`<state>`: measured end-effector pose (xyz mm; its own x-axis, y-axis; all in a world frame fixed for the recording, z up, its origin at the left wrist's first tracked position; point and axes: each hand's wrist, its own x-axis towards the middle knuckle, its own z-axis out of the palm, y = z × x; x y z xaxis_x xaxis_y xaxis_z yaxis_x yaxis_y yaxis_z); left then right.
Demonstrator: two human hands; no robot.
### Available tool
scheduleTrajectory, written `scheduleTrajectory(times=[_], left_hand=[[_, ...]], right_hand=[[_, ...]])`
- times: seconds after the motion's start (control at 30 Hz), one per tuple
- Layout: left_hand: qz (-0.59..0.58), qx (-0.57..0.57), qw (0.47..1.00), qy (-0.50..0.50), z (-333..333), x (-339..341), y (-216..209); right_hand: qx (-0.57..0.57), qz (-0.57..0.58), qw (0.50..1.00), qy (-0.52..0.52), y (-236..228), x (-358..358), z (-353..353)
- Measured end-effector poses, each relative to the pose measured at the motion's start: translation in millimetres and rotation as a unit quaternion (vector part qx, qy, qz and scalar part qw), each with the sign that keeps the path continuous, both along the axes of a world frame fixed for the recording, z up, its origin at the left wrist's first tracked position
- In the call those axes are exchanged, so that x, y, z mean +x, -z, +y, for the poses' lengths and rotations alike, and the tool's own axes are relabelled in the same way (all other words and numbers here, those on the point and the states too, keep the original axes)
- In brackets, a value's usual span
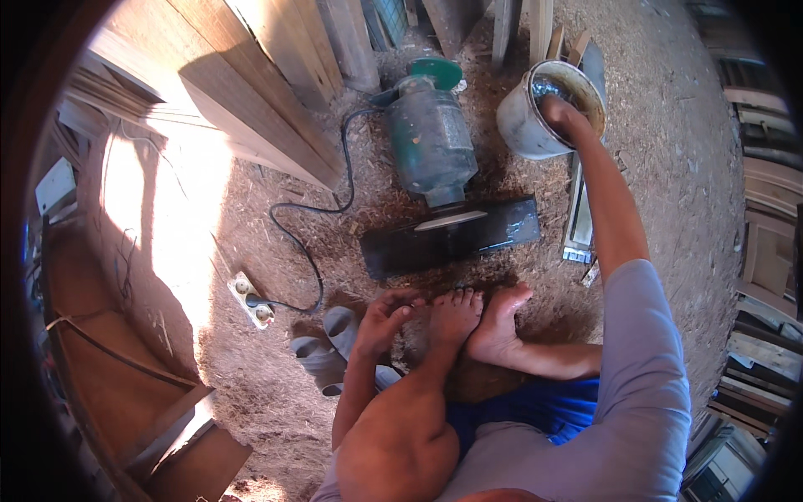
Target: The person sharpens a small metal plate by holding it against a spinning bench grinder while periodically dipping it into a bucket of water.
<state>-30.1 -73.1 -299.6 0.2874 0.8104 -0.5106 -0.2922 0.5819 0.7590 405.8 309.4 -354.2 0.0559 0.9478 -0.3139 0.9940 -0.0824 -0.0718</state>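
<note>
My right hand (565, 119) reaches down into a whitish bucket (514, 125) at the upper right. Its fingers are hidden inside, near a liquid with a bluish shine. My left hand (386, 320) hangs beside my bare left foot, fingers loosely bent and thumb apart, with nothing visible in it. In front of my feet lies a green electric bench grinder (431, 138), its worn body powdery. A pale grinding disc (450, 219) shows at its near end, above a dark, wet-looking trough (393, 251).
A black cable (314, 209) loops from the grinder to a white power strip (251, 299) on the left. Grey shoes (320, 360) lie by my left hand. Thick timbers (242, 92) lean at the upper left. A long flat bar (579, 222) lies below the bucket. Wood shavings cover the ground.
</note>
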Motion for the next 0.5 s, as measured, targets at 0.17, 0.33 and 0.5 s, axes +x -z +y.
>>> scheduleTrajectory(times=[0.17,0.33,0.5], left_hand=[[-0.002,0.025,0.999,0.034,17,15,-3],[0.016,0.01,0.999,0.04,14,12,-20],[0.014,0.032,0.998,0.058,11,19,-11]], right_hand=[[0.124,0.032,0.99,-0.057,-30,3,-2],[0.118,0.087,0.989,-0.019,-87,-44,-28],[0.268,0.289,0.917,0.066,-140,-37,-70]])
